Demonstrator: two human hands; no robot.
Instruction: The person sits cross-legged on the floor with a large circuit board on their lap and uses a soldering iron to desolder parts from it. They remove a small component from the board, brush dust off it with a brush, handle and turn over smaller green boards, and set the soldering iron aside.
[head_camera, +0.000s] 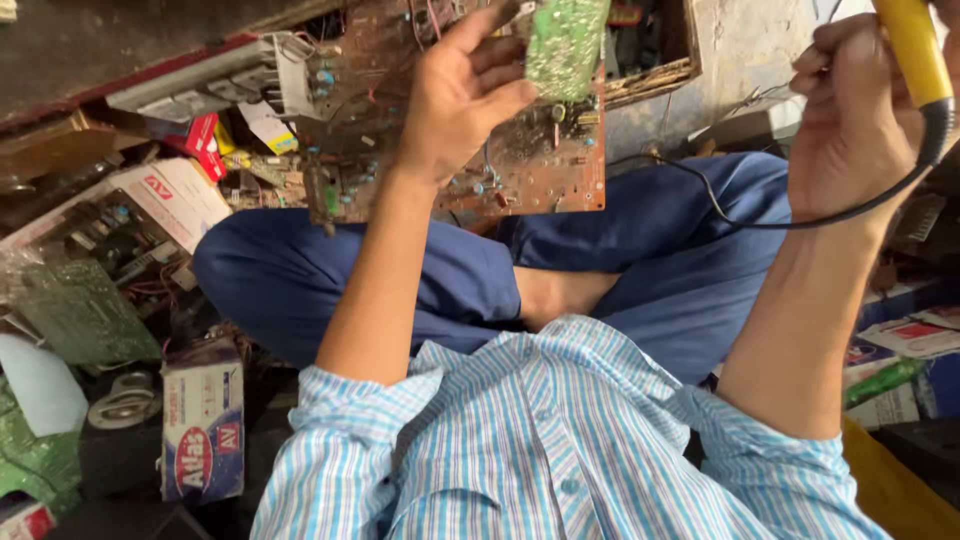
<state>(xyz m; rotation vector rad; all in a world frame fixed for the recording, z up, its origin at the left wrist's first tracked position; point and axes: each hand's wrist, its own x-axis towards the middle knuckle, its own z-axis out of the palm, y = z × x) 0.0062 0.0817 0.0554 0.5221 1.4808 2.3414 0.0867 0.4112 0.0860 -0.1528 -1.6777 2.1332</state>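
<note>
My left hand (462, 95) is raised and holds a small green circuit board (565, 45) by its edge, fingers curled behind it. My right hand (850, 120) is closed around the yellow handle of a soldering iron (915, 50), whose black cord (740, 215) loops down across my lap. The iron's tip is out of view at the top. A large brown circuit board (540, 165) with many components lies on the floor just beyond my crossed legs in blue trousers (330, 275).
Clutter surrounds me: a green board in plastic (75, 310) and a small printed carton (203, 420) at left, red and white boxes (175, 190), a grey plastic casing (215, 85) at the back, cartons (910, 340) at right.
</note>
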